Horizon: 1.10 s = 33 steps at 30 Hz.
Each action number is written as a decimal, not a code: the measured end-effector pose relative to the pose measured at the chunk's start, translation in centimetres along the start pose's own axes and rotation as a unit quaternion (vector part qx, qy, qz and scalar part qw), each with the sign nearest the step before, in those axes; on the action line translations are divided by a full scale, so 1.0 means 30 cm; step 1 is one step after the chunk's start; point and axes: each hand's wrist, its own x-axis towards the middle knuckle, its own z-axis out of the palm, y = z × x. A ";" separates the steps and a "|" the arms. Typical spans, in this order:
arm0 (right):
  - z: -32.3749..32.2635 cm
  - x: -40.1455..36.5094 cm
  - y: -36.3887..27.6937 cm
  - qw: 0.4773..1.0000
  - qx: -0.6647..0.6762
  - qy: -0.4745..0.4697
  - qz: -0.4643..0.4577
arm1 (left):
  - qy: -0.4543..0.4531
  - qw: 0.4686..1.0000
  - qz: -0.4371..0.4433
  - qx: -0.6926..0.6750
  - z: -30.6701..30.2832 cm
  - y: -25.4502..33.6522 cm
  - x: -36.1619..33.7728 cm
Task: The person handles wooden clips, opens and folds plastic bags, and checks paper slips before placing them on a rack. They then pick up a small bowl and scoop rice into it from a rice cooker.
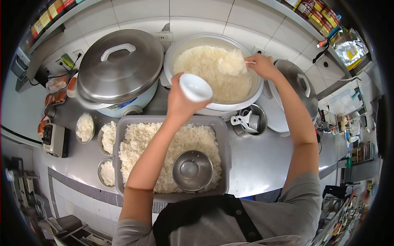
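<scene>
My left hand (180, 102) grips a small white bowl (196, 87), tilted at the near edge of the big rice cooker (169, 61). Fingers of my right hand (263, 65) are closed round the pale handle of a rice paddle (249, 62). A heap of white rice (232, 63) covers its blade, over the cooker's far right side. Cooked rice (201, 61) fills much of the cooker. Below my left forearm is a grey tub (225, 143) of rice, with an empty steel bowl (192, 170) resting on the rice.
A lidded cooker (119, 65) stands at the left. Several steel bowls heaped with rice (85, 128) sit beside the tub. A steel pot (262, 119) holds white-handled utensils. Another steel lid (297, 86) is at the right. Shelves with packets (324, 18) hang above.
</scene>
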 end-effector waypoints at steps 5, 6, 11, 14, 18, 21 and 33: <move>-0.065 -0.066 -0.373 0.974 -0.210 0.089 0.003 | 0.057 0.994 0.005 0.095 0.243 -0.066 0.238; -0.060 -0.082 -0.451 0.949 -0.309 0.065 0.007 | 0.062 0.994 -0.017 0.087 0.277 -0.048 0.254; 0.061 -0.133 -0.511 0.880 -0.396 0.260 -0.043 | 0.042 0.996 -0.071 0.028 0.300 -0.087 0.296; -0.032 -0.176 -0.435 0.902 -0.295 0.311 -0.058 | 0.024 0.999 -0.011 -0.034 0.212 -0.098 0.254; -0.087 -0.254 -0.386 0.944 -0.047 0.274 -0.179 | -0.020 0.992 0.061 -0.109 0.094 -0.062 0.189; -0.024 -0.318 -0.433 0.881 -0.067 0.365 -0.293 | -0.078 0.985 0.054 -0.142 0.038 -0.044 0.163; 0.112 -0.423 -0.420 0.922 0.258 0.155 -0.245 | 0.033 0.987 0.136 -0.072 -0.013 0.003 0.031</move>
